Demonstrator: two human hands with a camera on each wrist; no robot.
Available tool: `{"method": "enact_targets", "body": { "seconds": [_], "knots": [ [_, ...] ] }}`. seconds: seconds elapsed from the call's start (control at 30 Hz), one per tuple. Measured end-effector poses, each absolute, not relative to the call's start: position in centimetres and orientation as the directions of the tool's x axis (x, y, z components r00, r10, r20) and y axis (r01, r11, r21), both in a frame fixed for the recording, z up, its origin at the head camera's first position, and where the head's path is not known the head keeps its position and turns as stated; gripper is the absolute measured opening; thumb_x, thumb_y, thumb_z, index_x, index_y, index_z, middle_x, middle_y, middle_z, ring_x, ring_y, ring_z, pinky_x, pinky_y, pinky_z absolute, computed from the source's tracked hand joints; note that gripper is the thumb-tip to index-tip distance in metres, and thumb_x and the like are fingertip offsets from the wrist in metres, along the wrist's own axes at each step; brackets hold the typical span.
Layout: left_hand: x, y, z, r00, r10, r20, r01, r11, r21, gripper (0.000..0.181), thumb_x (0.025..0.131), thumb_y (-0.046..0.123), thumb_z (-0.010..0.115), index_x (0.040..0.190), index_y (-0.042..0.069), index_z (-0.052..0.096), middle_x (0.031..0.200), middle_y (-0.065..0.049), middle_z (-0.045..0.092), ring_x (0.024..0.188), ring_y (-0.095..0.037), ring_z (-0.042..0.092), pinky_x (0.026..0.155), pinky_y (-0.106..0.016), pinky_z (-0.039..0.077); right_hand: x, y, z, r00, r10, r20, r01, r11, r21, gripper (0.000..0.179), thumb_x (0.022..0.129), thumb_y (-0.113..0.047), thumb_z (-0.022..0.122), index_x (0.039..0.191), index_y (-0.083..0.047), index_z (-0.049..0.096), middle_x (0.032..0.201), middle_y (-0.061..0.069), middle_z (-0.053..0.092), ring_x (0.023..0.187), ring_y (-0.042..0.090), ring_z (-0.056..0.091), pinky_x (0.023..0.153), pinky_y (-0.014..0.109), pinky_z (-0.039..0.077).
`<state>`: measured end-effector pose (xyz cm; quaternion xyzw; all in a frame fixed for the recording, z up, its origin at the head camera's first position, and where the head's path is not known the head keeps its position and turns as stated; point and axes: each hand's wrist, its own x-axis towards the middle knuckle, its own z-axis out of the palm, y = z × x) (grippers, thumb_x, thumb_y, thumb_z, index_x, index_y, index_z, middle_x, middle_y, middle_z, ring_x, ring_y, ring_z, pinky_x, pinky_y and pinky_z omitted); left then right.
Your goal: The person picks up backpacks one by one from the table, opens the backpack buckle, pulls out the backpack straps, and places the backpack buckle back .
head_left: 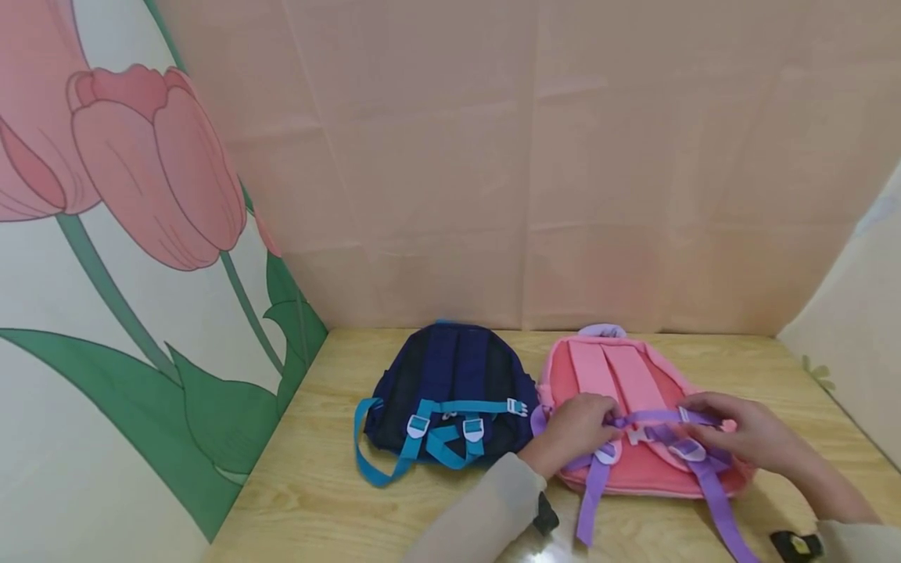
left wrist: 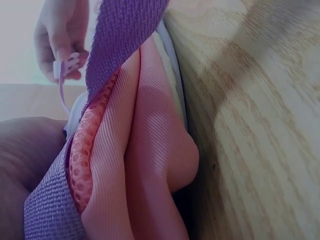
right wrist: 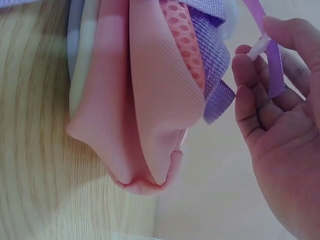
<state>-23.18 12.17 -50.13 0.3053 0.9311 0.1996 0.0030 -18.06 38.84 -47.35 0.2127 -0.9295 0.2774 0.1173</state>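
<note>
A pink backpack (head_left: 655, 375) lies on the table with its shoulder straps facing up and purple webbing across it. My right hand (head_left: 746, 434) is at its right side. In the right wrist view, the thumb and fingers pinch a white buckle (right wrist: 260, 47) on a purple strap (right wrist: 276, 70). The same buckle's prongs show in the left wrist view. At the backpack's left, my left hand (head_left: 580, 426) has its fingertips curled at the end of the purple chest strap (head_left: 651, 417), pinching it. In the left wrist view its fingers are hidden behind the webbing.
A navy backpack (head_left: 454, 375) with teal straps and a white buckle (head_left: 517, 407) lies to the left of the pink one. The wooden table (head_left: 296, 477) meets a beige backdrop (head_left: 436, 195) behind. A tulip-printed panel (head_left: 141, 180) borders the left.
</note>
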Motion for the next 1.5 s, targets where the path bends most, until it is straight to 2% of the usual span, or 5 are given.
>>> {"method": "enact_targets", "body": {
  "seconds": [0.23, 0.43, 1.0, 1.27, 1.5],
  "knots": [
    [-23.2, 12.7, -49.8, -0.829, 0.553, 0.083, 0.544, 0.763, 0.349, 0.013, 0.09, 0.04, 0.078, 0.098, 0.033, 0.071, 0.084, 0.022, 0.061, 0.077, 0.004, 0.051, 0.07, -0.013, 0.042, -18.3, 39.5, -47.8, -0.815, -0.381, 0.437, -0.562, 0.704, -0.435, 0.038, 0.075, -0.002, 0.086, 0.109, -0.012, 0.073, 0.097, -0.015, 0.066, 0.081, -0.003, 0.055, 0.068, 0.013, 0.043],
    [-23.2, 13.0, -49.6, -0.835, 0.545, 0.077, 0.538, 0.777, 0.327, 0.012, 0.089, 0.04, 0.079, 0.095, 0.034, 0.07, 0.078, 0.022, 0.057, 0.073, 0.003, 0.05, 0.066, -0.014, 0.04, -18.4, 40.2, -48.0, -0.8, -0.387, 0.459, -0.583, 0.682, -0.441, 0.041, 0.074, 0.005, 0.083, 0.11, -0.01, 0.072, 0.096, -0.015, 0.065, 0.079, -0.004, 0.056, 0.066, 0.014, 0.045],
    [-23.2, 13.5, -49.3, -0.851, 0.524, 0.041, 0.511, 0.807, 0.296, 0.014, 0.089, 0.041, 0.079, 0.101, 0.037, 0.073, 0.088, 0.024, 0.064, 0.078, 0.005, 0.052, 0.071, -0.015, 0.042, -19.1, 41.6, -48.6, -0.85, -0.374, 0.372, -0.525, 0.654, -0.544, 0.037, 0.082, 0.005, 0.079, 0.116, -0.007, 0.071, 0.1, -0.014, 0.068, 0.085, -0.005, 0.057, 0.069, 0.012, 0.042],
    [-23.1, 13.4, -48.9, -0.853, 0.521, 0.046, 0.509, 0.808, 0.297, 0.013, 0.088, 0.04, 0.08, 0.098, 0.036, 0.073, 0.086, 0.023, 0.063, 0.077, 0.004, 0.051, 0.07, -0.016, 0.042, -19.2, 42.3, -49.2, -0.863, -0.374, 0.338, -0.504, 0.636, -0.584, 0.035, 0.085, 0.006, 0.075, 0.118, -0.002, 0.068, 0.106, -0.021, 0.065, 0.092, -0.008, 0.057, 0.074, 0.008, 0.044],
    [-23.0, 13.4, -49.0, -0.844, 0.533, 0.059, 0.525, 0.798, 0.298, 0.013, 0.088, 0.04, 0.08, 0.099, 0.036, 0.075, 0.087, 0.024, 0.064, 0.08, 0.006, 0.052, 0.073, -0.014, 0.042, -19.0, 42.5, -49.4, -0.863, -0.377, 0.337, -0.504, 0.586, -0.634, 0.036, 0.086, 0.008, 0.072, 0.121, 0.001, 0.066, 0.105, -0.012, 0.069, 0.093, -0.006, 0.06, 0.078, 0.007, 0.044]
  ]
}}
